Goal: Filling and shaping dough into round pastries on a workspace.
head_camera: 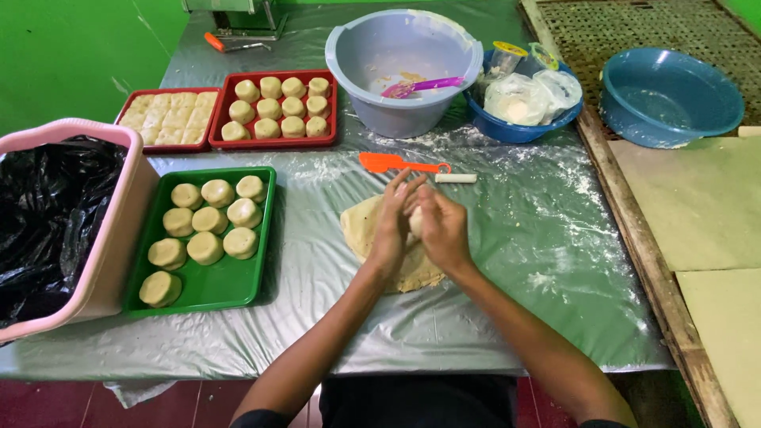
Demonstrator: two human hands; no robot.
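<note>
At table centre, hands: left hand [390,226] and right hand [441,228] pressed together, palms facing, cupped round a small pale dough piece [414,223]; only a sliver of it visible between the fingers.
Grip: both hands curled closed on the piece, fingertips meeting at the top.
Beneath the hands: flattened dough sheet [362,226], pale yellow, irregular edge, lying flat on the covering and partly hidden by the wrists.
Just beyond the fingertips: orange plastic scraper [382,162] with a white handle end, lying flat, apart from the hands.
Surface: table [507,317] wrapped in glossy, wrinkled plastic film, dusted with white flour to the right.
To the left: green tray [230,285], rectangular, holding nine smooth, round dough pucks [208,220] in loose rows.
Farther back left: two red trays [273,143], one with twelve small round domed pieces, the other with flat squarish pieces packed edge to edge.
Far left edge: pink plastic basket [119,230] lined with crumpled black plastic.
Back centre: grey-blue plastic basin [400,111], round, with a pink-and-purple spatula [420,85] resting inside.
Back right: dark blue bowl [515,131] crammed with clear bags and small lidded tubs; empty-looking teal basin [670,95] on a woven mat, well apart.
</note>
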